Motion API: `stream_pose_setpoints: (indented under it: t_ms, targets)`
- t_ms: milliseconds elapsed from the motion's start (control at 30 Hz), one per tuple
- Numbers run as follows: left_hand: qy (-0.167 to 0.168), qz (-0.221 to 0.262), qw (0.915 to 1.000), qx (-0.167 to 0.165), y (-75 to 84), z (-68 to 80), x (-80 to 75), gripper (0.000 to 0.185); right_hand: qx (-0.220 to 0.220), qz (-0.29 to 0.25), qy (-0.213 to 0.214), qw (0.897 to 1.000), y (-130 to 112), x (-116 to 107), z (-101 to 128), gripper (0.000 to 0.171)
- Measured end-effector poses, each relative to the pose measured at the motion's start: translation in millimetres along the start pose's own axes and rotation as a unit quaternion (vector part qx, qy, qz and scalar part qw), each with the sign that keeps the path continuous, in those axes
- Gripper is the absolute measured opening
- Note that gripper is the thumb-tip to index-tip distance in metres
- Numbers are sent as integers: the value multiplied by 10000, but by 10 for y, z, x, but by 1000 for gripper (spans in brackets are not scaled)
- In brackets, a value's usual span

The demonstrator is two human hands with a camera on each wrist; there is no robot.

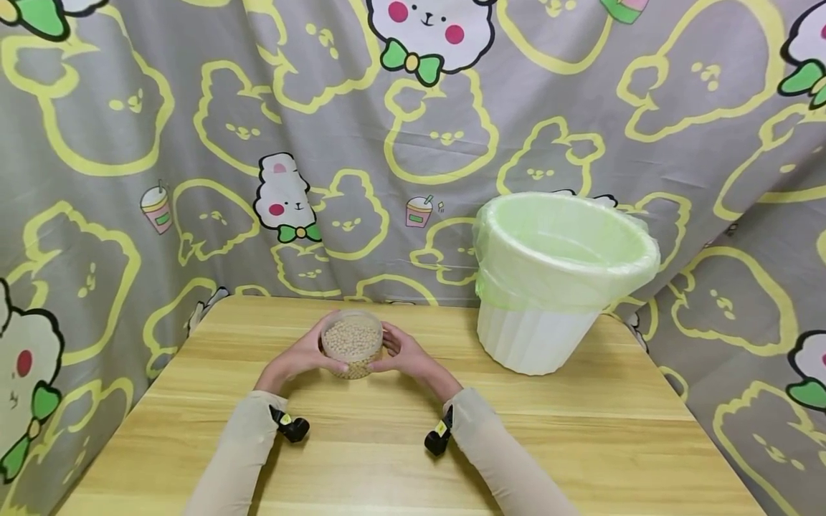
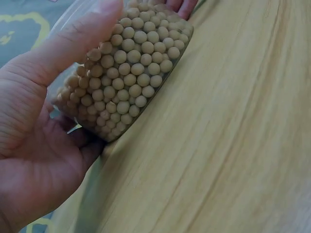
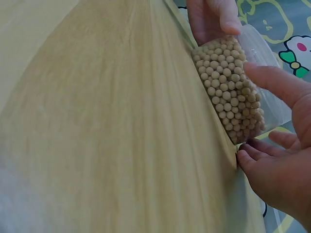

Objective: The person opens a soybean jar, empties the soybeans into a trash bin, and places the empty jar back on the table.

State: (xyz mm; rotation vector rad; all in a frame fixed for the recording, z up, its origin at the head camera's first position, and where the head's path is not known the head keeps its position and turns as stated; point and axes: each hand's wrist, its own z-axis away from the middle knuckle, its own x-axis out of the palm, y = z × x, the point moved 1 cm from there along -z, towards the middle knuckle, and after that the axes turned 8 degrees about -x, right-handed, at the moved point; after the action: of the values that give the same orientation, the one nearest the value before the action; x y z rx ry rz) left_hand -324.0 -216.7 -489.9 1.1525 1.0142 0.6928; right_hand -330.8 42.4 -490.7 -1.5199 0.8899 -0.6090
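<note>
Between both hands stands a clear plastic tub point(image 1: 351, 347) of small round tan beads point(image 2: 131, 68), upright near the far side of the table. My left hand point(image 1: 308, 356) grips its left side, thumb across the front and fingers curled toward the back. On the opposite side my right hand point(image 1: 408, 352) holds it, the thumb point(image 3: 272, 80) against the wall and fingertips low by the base. The beads fill the lower part, and the clear wall rises above them. In both wrist views the base is right at the wooden tabletop.
A white bin point(image 1: 538, 340) with a pale green plastic liner point(image 1: 493, 247) over its rim stands at the back right of the wooden table point(image 1: 361, 459). Behind and beside the table hangs a grey curtain point(image 1: 361, 143) with cartoon prints. Each wrist wears a small black camera.
</note>
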Motion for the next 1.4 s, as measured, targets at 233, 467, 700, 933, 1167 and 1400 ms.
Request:
stream_pose_setpoints:
  t_ms: [233,467,700,933,1167,1400]
  targets:
    - [-140,-111,9998,29,-9,-126,-12,127,18,153,149,9998,-13,-37,-50,89]
    - [-153,88,9997,181,28,-208,-11,126,-10,-82,268,9996,-4,-82,-95,88]
    - [-60,4,9995,322,59,-291,132,121,-40,-14,438,9990,-37,-221,-27,87]
    - [182,-108,9978,635,386,-390,284,118,-504,104,473,9976,-331,-498,80,86]
    - [409,153,9925,1145,799,-501,454,119,-927,404,583,9932,-762,-775,228,87]
    - [366,532,9869,1476,1106,-571,586,118,-1178,461,597,9902,-1024,-928,328,86]
